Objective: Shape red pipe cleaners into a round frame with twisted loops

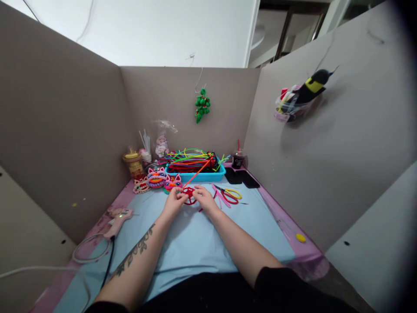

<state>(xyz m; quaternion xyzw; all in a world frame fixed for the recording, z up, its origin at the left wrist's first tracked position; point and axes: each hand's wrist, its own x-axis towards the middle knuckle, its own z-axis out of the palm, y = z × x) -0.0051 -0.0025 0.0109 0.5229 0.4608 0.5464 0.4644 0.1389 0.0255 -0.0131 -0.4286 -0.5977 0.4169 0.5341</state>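
My left hand (174, 201) and my right hand (204, 198) meet over a small red pipe-cleaner ring (189, 196) on the light blue mat (195, 239), both pinching it. An orange pipe cleaner (197, 173) runs up and to the right from the ring toward the blue tray (195, 176). Parts of the ring are hidden by my fingers.
The blue tray holds several coloured pipe cleaners. Finished fuzzy craft pieces (156, 178) sit left of it. Scissors (228, 194) and pink strips lie right of my hands, two black phones (243, 177) and a cup (238, 159) behind. A pink glue gun (119, 217) lies left. Grey partitions enclose the desk.
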